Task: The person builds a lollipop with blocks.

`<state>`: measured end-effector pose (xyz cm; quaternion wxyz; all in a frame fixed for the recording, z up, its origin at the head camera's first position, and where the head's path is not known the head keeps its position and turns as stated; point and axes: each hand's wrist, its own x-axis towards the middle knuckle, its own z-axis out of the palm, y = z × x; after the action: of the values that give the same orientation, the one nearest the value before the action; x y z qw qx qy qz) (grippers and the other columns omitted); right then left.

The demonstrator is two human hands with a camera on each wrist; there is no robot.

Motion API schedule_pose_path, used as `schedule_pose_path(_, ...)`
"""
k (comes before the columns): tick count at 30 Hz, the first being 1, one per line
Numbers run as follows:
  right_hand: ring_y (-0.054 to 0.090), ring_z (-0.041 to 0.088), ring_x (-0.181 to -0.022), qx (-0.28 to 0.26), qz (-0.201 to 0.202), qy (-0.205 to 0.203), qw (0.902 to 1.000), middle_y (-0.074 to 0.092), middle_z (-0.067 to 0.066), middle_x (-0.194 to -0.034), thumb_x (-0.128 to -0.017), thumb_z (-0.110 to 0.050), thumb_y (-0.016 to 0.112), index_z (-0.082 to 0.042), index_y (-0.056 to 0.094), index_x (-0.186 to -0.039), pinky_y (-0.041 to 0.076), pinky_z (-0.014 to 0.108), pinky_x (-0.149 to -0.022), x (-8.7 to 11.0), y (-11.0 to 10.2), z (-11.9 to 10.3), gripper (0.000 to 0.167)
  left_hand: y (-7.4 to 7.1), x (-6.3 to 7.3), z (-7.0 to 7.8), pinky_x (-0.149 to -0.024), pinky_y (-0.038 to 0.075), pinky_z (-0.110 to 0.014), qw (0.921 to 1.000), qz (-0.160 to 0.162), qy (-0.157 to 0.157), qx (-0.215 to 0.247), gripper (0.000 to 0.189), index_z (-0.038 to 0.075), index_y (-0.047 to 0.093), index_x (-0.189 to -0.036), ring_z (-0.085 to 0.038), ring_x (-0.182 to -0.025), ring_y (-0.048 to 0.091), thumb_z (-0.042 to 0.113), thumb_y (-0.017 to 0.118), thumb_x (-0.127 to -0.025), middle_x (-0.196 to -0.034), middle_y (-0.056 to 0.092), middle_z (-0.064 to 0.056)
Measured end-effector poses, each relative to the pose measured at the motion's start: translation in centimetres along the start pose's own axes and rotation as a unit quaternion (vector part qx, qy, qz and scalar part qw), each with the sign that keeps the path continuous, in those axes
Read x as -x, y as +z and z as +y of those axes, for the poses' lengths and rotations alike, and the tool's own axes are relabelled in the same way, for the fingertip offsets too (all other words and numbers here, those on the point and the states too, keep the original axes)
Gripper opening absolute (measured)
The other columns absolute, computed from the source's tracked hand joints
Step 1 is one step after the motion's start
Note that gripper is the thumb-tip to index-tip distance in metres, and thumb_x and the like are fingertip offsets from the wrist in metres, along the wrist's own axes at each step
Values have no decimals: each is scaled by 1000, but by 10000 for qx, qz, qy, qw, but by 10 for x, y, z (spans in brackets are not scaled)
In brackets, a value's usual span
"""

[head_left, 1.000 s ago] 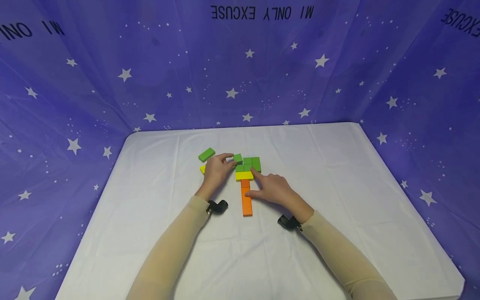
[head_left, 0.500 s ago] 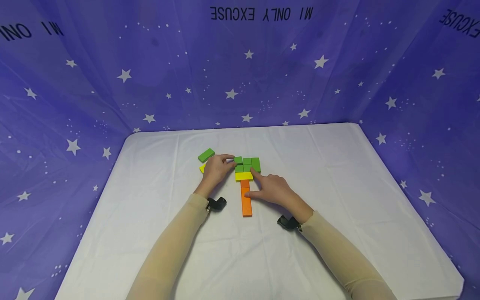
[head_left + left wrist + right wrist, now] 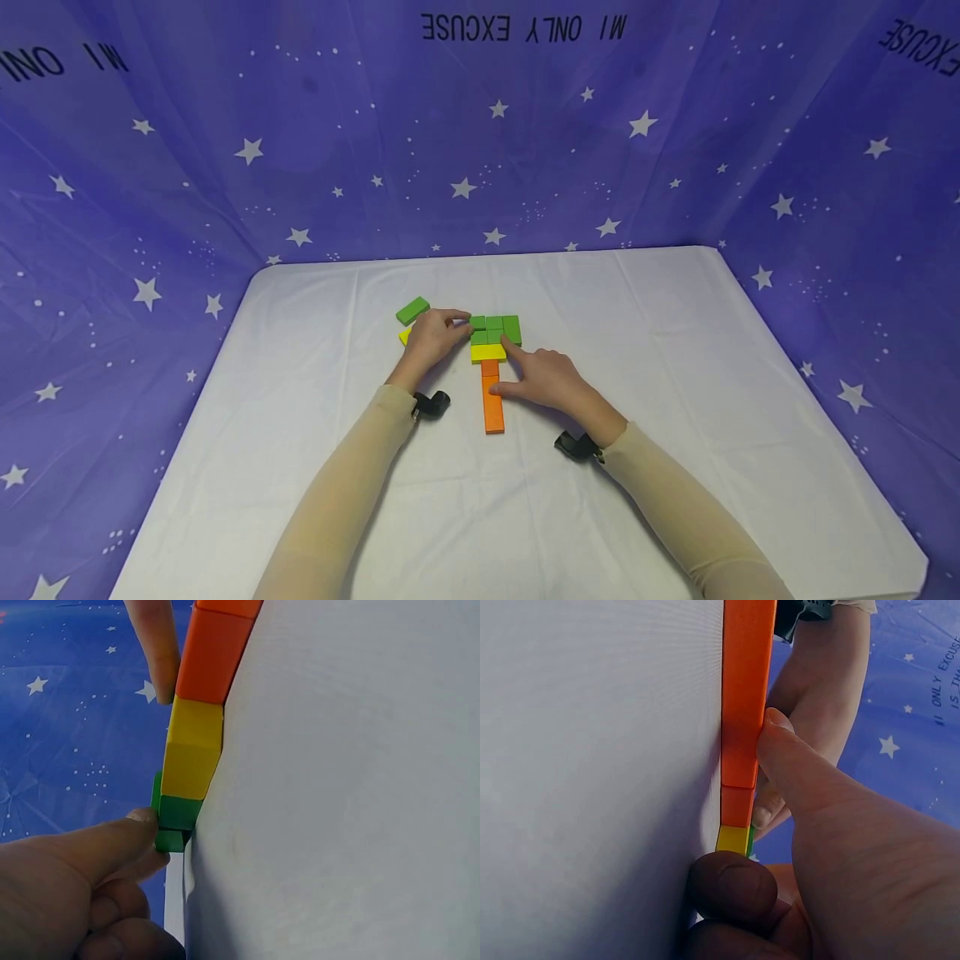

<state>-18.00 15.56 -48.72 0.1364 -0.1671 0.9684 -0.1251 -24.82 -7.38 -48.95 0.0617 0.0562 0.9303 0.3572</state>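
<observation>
Blocks lie joined on the white cloth: a long orange block (image 3: 492, 412), a short orange block (image 3: 489, 367), a yellow block (image 3: 488, 353) and several green ones beyond it. My left hand (image 3: 431, 337) pinches a small green block (image 3: 477, 322) at the group's far left corner. In the left wrist view the thumb (image 3: 131, 836) is against the green end, partly hiding it. My right hand (image 3: 551, 377) rests along the right side, its thumb touching the long orange block and its index finger by the yellow and green blocks.
A loose green block (image 3: 413, 310) lies beyond my left hand. Part of a yellow block (image 3: 405, 336) shows beside that hand, mostly hidden. A purple curtain (image 3: 480, 150) with white stars stands behind the white-covered table (image 3: 637, 333) and on both sides.
The small green block in my left hand has come down and towards me, from raised and tilted to level with its neighbours. My right hand stays in place.
</observation>
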Motion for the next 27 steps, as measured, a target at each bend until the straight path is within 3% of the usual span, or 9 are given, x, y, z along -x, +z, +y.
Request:
schedule_pose_path(16, 51, 22, -64, -12, 14, -23, 10000, 55, 4, -64, -88, -79, 65, -21, 31, -169, 41, 32, -57, 0, -1, -1, 105, 1, 1, -3, -59, 35, -29, 9999, -42, 51, 76, 37, 24, 75, -135, -14, -63, 43, 37, 72, -100, -70, 53, 1)
schedule_pose_path(23, 50, 22, -64, 4, -9, -8, 10000, 54, 3, -64, -88, -79, 66, -20, 32, -169, 40, 32, -57, 0, 0, -1, 106, -3, 5, -3, -59, 37, -28, 9981, -30, 225, 574, 43, 22, 70, -141, -15, -62, 44, 39, 69, -101, -74, 54, -1)
schedule_pose_path(27, 55, 23, -66, 20, -2, 1, 10000, 57, 4, -66, -88, -79, 66, -21, 32, -168, 42, 32, -59, 0, 0, -1, 105, -15, 7, -2, -61, 38, -30, 9945, 130, 501, 911, 43, 20, 71, -140, -16, -67, 45, 41, 67, -103, -80, 55, -1)
